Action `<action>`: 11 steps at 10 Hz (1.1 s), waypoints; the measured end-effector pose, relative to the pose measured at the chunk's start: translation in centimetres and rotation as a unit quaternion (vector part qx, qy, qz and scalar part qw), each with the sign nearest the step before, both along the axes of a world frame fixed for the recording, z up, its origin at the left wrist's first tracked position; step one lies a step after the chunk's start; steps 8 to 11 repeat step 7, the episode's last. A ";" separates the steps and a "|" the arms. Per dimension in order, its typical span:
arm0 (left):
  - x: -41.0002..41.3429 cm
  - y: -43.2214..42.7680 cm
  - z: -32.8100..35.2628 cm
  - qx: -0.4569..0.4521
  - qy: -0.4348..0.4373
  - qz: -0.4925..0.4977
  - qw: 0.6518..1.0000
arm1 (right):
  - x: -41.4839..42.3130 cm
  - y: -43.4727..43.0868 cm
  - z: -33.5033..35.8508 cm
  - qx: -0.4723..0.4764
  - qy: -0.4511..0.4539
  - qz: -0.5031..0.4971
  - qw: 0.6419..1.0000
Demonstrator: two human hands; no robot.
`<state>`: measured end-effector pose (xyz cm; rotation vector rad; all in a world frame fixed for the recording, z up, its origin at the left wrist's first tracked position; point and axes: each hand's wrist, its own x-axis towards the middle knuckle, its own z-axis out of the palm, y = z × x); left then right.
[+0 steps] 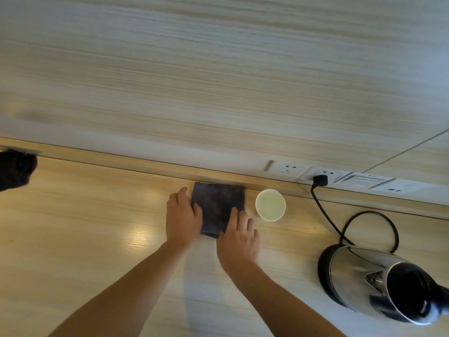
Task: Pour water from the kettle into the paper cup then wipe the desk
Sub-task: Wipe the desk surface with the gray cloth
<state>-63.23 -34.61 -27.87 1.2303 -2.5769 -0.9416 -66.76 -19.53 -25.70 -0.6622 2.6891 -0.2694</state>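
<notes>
A folded dark blue-grey cloth (217, 205) lies flat on the light wooden desk (97, 227), its far edge against the back wall. My left hand (182, 216) rests on the cloth's left edge, fingers flat. My right hand (239, 242) presses on its near right corner, fingers spread. A white paper cup (270, 205) stands upright just right of the cloth, with liquid inside. The steel kettle (379, 283) with a black handle sits on its base at the right.
The kettle's black cord (323, 210) loops across the desk to a plug (320, 180) in the wall sockets (286, 169). A dark object (14, 170) sits at the far left edge.
</notes>
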 end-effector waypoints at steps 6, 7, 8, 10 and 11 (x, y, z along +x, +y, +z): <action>1.7 -0.7 -1.4 -0.147 -0.258 -0.268 0.917 | -2.5 -0.6 -3.3 0.044 0.002 0.087 0.995; 3.4 0.0 0.0 -0.154 -0.223 -0.273 0.923 | -0.3 0.8 -1.6 0.025 -0.011 0.075 0.997; 3.4 0.0 0.0 -0.154 -0.223 -0.273 0.923 | -0.3 0.8 -1.6 0.025 -0.011 0.075 0.997; 3.4 0.0 0.0 -0.154 -0.223 -0.273 0.923 | -0.3 0.8 -1.6 0.025 -0.011 0.075 0.997; 3.4 0.0 0.0 -0.154 -0.223 -0.273 0.923 | -0.3 0.8 -1.6 0.025 -0.011 0.075 0.997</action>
